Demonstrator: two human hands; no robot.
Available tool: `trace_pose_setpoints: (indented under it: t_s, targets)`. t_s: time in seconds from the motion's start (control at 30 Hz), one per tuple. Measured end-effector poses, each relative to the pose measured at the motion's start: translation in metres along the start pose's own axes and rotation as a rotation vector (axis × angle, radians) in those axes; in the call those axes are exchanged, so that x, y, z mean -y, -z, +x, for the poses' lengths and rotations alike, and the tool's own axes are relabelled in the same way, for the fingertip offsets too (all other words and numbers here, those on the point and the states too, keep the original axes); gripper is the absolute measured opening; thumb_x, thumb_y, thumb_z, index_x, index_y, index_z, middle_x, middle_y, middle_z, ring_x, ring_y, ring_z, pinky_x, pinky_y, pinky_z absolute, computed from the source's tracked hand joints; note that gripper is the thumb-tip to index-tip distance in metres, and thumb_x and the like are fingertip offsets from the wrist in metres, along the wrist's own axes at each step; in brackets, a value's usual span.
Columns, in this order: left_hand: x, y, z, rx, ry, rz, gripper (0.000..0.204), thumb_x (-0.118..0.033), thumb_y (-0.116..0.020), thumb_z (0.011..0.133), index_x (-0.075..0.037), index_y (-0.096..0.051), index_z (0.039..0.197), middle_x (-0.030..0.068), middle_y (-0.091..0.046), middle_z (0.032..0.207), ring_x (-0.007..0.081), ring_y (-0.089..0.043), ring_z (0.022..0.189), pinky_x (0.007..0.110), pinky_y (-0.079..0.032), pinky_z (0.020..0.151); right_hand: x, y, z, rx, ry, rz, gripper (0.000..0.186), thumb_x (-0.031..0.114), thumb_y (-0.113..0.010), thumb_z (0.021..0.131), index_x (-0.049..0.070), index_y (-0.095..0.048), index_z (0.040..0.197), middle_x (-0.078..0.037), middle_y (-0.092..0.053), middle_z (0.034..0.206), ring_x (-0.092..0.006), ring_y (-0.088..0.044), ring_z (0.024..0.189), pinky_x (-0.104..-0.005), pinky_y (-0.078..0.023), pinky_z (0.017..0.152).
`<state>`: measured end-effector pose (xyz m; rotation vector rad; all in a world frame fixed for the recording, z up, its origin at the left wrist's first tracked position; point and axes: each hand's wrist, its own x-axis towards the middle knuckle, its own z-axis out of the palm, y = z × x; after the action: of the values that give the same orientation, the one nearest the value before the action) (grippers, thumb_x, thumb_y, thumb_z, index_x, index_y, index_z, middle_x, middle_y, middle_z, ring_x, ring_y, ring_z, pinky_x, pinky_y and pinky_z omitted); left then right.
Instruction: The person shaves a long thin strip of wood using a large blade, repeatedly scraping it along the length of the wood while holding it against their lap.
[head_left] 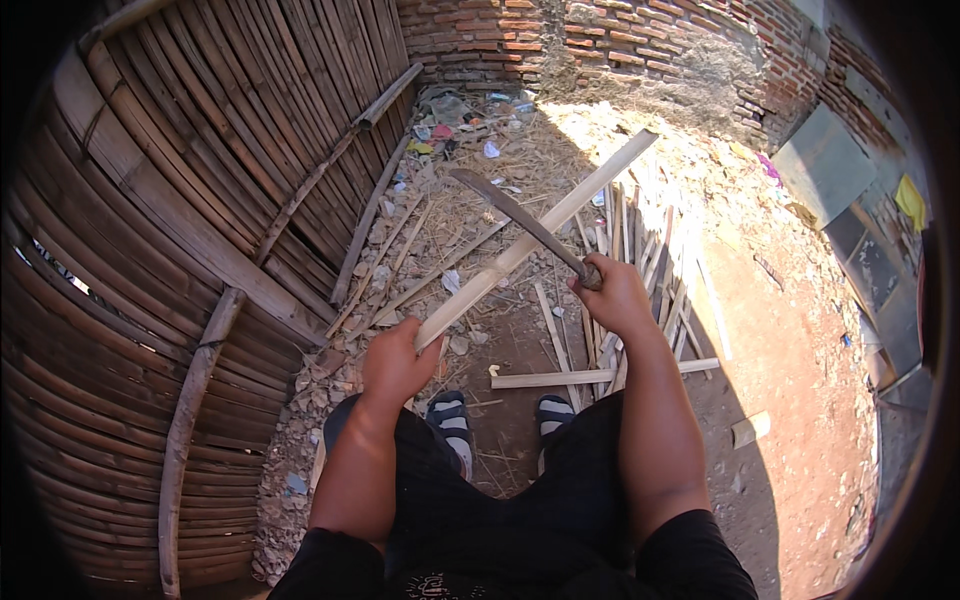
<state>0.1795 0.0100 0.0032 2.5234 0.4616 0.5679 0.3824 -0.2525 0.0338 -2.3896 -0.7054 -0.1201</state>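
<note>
Head view, looking straight down: left hand (397, 362) was wrapped round the near end of a pale strip (500, 268), fingers curled closed on it. The strip slanted up and away to the right, its far end in the air over the littered ground. Right hand (615, 298) had its fingers closed tight around the handle of a big knife (520, 217), with the dark blade pointing up and left. From above, the blade crossed over the strip around its middle, making a lopsided X. Couldn't honestly tell from that angle whether the steel was touching the wood or just hanging above it.

Under and beyond the right hand was a messy pile (652, 255) of more strips, some in bright sun. One loose slat (550, 380) lay crosswise at the near end of that lot, just ahead of the dark sandals (448, 411). A short offcut (751, 429) sat off to the right, right on the shadow line. Bamboo fence (200, 150) filled the left side, a brick wall (480, 35) ran along the back, and a grey sheet (826, 165) leaned at far right.
</note>
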Motion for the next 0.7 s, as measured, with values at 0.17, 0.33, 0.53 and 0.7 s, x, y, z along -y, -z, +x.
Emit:
trace_pose_setpoints:
  t_s: [0.17, 0.33, 0.53, 0.7]
  targets:
    - [-0.008, 0.000, 0.001, 0.027, 0.028, -0.070, 0.031, -0.030, -0.076, 0.090, -0.001, -0.066, 0.090, 0.0251, -0.066, 0.073, 0.0460, -0.068, 0.074, 0.050, -0.051, 0.064, 0.014, -0.012, -0.007, 0.093, 0.146, -0.005, 0.035, 0.036, -0.080, 0.087, 0.009, -0.072, 0.107, -0.019, -0.073, 0.089, -0.0432, -0.070, 0.089, -0.0523, -0.054, 0.078]
    - [0.003, -0.007, -0.001, -0.028, -0.013, -0.049, 0.030, -0.030, -0.076, 0.089, -0.001, -0.066, 0.092, 0.0244, -0.067, 0.074, 0.0460, -0.068, 0.074, 0.050, -0.051, 0.065, 0.045, -0.030, -0.018, 0.276, 0.332, -0.051, 0.039, 0.038, -0.081, 0.086, 0.008, -0.071, 0.108, -0.022, -0.071, 0.084, -0.0431, -0.069, 0.085, -0.0516, -0.053, 0.077]
    - [-0.004, -0.004, -0.002, 0.042, -0.031, 0.039, 0.030, -0.031, -0.076, 0.088, -0.003, -0.067, 0.094, 0.0225, -0.067, 0.074, 0.0451, -0.068, 0.074, 0.051, -0.052, 0.066, 0.034, -0.027, -0.014, 0.202, 0.205, 0.412, 0.037, 0.033, -0.083, 0.087, 0.006, -0.072, 0.110, -0.015, -0.075, 0.092, -0.0305, -0.073, 0.089, -0.0404, -0.055, 0.085]
    - [-0.007, -0.004, -0.003, -0.007, -0.074, 0.081, 0.030, -0.030, -0.077, 0.087, -0.003, -0.066, 0.094, 0.0221, -0.067, 0.074, 0.0455, -0.068, 0.074, 0.051, -0.053, 0.067, 0.032, -0.035, -0.012, 0.197, 0.195, 0.646, 0.034, 0.026, -0.084, 0.087, 0.005, -0.073, 0.110, -0.009, -0.076, 0.097, -0.0184, -0.071, 0.096, -0.0354, -0.053, 0.092]
